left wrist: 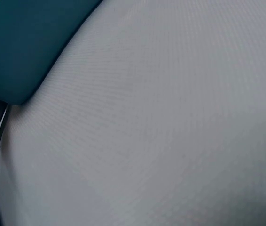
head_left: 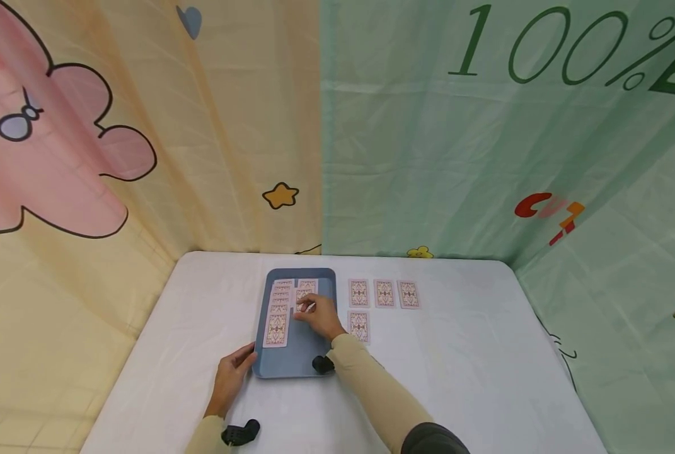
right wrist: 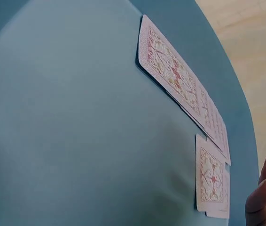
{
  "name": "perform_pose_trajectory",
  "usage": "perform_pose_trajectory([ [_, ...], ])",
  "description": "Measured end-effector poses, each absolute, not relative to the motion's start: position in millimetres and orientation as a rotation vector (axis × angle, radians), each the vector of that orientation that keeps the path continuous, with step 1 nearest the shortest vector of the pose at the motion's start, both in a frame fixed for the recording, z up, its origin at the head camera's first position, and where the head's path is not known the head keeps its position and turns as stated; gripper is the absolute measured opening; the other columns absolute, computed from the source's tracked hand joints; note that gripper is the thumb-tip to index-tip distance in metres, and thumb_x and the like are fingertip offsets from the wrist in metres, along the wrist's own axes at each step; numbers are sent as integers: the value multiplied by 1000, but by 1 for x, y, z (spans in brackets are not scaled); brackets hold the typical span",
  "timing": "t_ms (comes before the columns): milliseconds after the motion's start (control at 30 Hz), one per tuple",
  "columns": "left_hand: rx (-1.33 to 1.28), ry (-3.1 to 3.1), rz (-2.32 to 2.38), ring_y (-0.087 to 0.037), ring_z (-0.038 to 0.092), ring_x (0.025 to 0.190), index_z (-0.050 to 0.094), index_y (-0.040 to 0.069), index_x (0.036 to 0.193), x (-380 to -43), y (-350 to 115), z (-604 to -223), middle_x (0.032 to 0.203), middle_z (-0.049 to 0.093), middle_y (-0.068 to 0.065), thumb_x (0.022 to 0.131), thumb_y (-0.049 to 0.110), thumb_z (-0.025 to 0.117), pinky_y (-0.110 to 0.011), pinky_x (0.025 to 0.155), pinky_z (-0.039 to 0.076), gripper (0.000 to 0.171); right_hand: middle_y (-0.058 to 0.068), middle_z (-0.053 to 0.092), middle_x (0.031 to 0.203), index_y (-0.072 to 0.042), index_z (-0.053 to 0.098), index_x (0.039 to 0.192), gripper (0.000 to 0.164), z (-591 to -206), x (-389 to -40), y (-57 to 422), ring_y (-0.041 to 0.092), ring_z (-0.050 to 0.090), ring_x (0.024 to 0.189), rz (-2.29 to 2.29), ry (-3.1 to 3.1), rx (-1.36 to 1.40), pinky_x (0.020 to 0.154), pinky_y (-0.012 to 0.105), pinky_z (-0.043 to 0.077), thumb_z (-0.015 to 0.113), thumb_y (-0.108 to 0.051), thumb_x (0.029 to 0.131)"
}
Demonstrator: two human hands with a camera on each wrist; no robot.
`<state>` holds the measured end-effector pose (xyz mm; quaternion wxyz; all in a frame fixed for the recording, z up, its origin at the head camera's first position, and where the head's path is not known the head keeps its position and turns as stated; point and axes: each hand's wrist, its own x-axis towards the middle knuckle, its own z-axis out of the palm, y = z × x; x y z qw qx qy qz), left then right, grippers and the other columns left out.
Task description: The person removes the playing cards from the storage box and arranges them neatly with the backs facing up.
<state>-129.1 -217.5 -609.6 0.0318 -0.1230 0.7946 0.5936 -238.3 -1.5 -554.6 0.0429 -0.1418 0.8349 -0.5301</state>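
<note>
A blue-grey tray (head_left: 300, 366) lies on the table with patterned-back playing cards in it. Along its left side runs an overlapping column of cards (head_left: 277, 329), face down. Beside it is a shorter overlapping pair of cards (right wrist: 212, 179). Over this pair hovers my right hand (head_left: 319, 315), thumb and fingers apart; in the right wrist view its fingers (right wrist: 264, 200) hold nothing visible. My left hand (head_left: 232, 375) touches the tray's lower left side with fairly straight fingers. The left wrist view catches the tray corner (left wrist: 25, 52) and only a dark sliver of that hand.
Right of the tray, a row of three face-down cards (head_left: 384, 294) lies on the white tablecloth (head_left: 473, 353), with a single card (head_left: 358, 325) below the row's left end. Printed curtains (head_left: 405, 157) enclose the table at the back and sides.
</note>
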Motion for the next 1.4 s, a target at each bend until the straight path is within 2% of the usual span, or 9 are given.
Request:
perform_pose_trajectory([
  [167, -374, 2452, 1825, -36, 46, 129, 54, -7, 132, -129, -218, -609, 136, 52, -24, 97, 10, 57, -43, 104, 39, 39, 0, 59, 78, 3, 70, 102, 30, -558, -239, -12, 7, 50, 64, -1653, 2533, -428, 58, 19, 44, 81, -8, 77],
  [400, -385, 2439, 1836, -35, 47, 129, 54, -7, 132, -129, -218, -609, 136, 52, -23, 97, 11, 58, -42, 104, 39, 40, 13, 64, 87, 3, 70, 100, 30, -565, -237, -24, 8, 52, 68, -1724, 2440, -302, 62, 21, 47, 82, -7, 75],
  [667, -390, 2458, 1836, -36, 47, 128, 55, -7, 131, -128, -219, -610, 135, 53, -24, 96, 12, 59, -42, 104, 40, 40, 11, 65, 88, 1, 70, 100, 34, -573, -237, -39, 7, 46, 64, -1678, 2459, -256, 57, 19, 41, 85, -5, 70],
  [900, -359, 2463, 1867, -35, 50, 126, 56, -7, 129, -128, -218, -610, 132, 55, -24, 95, 14, 61, -38, 102, 43, 40, 2, 63, 90, -2, 70, 103, 41, -580, -236, -48, 9, 49, 75, -1533, 2550, -224, 70, 23, 45, 88, -10, 67],
  [1100, -370, 2446, 1876, -34, 50, 126, 56, -7, 130, -128, -218, -608, 133, 55, -23, 95, 17, 62, -32, 101, 44, 43, 4, 65, 94, -2, 69, 106, 44, -582, -237, -51, 11, 54, 82, -1465, 2606, -232, 83, 29, 49, 88, -9, 67],
  [1300, -362, 2454, 1861, -36, 49, 127, 55, -7, 130, -128, -218, -608, 134, 54, -23, 96, 17, 61, -41, 103, 41, 43, 4, 64, 101, -4, 67, 112, 50, -577, -235, -54, 16, 58, 92, -1368, 2623, -227, 90, 34, 49, 88, -9, 67],
  [1400, -365, 2465, 1855, -35, 50, 126, 56, -7, 130, -128, -218, -609, 133, 55, -23, 96, 16, 61, -42, 103, 41, 41, 4, 61, 106, -5, 66, 116, 55, -576, -236, -56, 17, 57, 95, -1290, 2654, -256, 94, 35, 48, 89, -11, 66],
])
